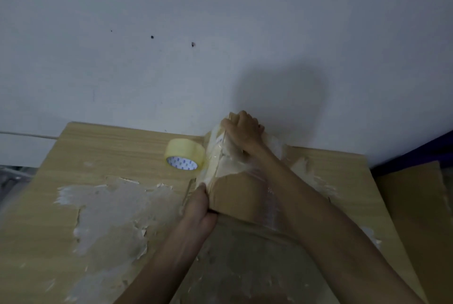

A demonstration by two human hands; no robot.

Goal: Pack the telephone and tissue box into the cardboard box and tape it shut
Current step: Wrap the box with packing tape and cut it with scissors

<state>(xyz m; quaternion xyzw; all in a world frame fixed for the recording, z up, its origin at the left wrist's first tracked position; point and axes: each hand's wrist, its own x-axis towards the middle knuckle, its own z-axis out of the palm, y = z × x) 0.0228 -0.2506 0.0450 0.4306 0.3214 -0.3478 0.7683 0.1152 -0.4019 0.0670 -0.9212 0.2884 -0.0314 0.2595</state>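
The cardboard box (235, 196) sits at the far edge of the table (103, 147), close against the wall (220, 34), with the tape roll (185, 154) just beside its left side. The left hand (199, 205) grips the box's near left corner, and the right hand (242, 129) curls over its far top edge. Bare table lies to the left. The box's contents are hidden and its right side is blurred.

Fingertips of the right hand (241, 132) are hidden over the far end of the cardboard box (235, 196); the forearm covers its right side. Print inside the tape roll (183, 149) is unreadably small.
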